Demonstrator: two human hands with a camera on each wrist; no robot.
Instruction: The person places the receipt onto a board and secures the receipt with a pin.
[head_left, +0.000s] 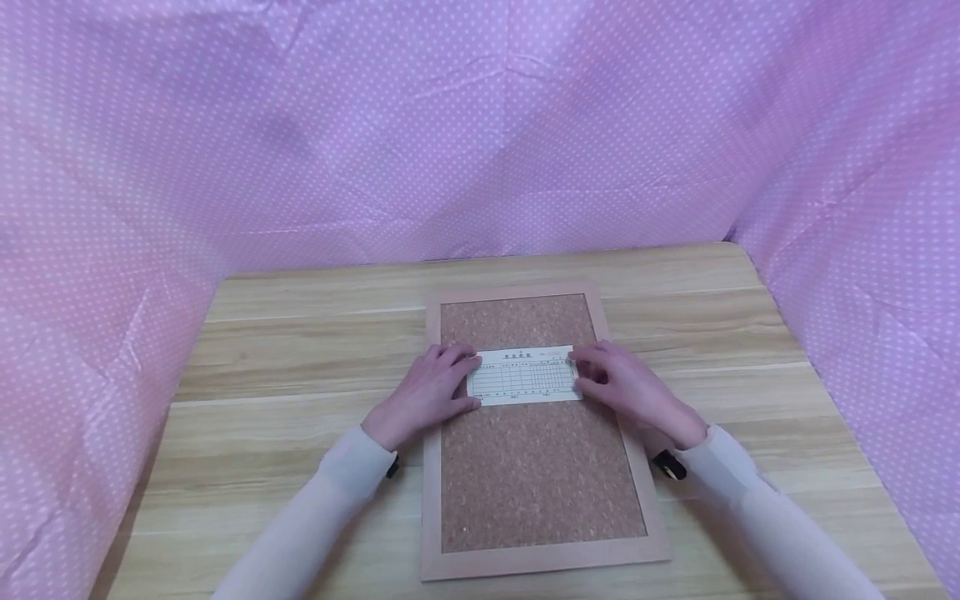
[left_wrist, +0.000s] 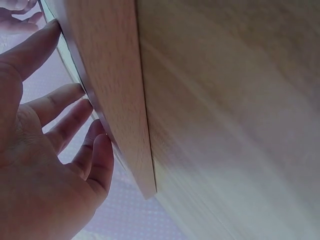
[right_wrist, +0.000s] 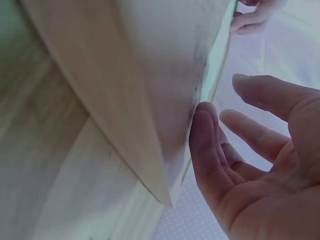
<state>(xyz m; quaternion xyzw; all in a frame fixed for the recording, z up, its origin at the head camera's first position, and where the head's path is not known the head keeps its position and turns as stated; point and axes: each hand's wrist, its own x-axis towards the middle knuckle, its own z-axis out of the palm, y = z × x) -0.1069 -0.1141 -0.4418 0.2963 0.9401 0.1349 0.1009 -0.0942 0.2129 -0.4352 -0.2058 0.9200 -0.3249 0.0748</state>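
A printed paper form with a ruled grid [head_left: 525,377] lies flat across the upper part of a wood-framed cork board [head_left: 540,483]. At its left end is my left hand [head_left: 427,387], thumb and fingers spread, fingertips resting right at the edge. My right hand [head_left: 637,387] is at the other end, its thumb and forefinger apart on the form's right border. In the left wrist view the fingertips come down at the board's surface beyond the frame [left_wrist: 115,75]. The right wrist view shows slightly bent fingers beside the form's pale edge [right_wrist: 215,65], with the thumb held away from them.
The board lies on a light wood-grain table [head_left: 300,350], longer side running away from me. Pink dotted cloth [head_left: 480,150] hangs behind the table and along both sides. A dark strap piece [head_left: 670,465] shows under the right wrist.
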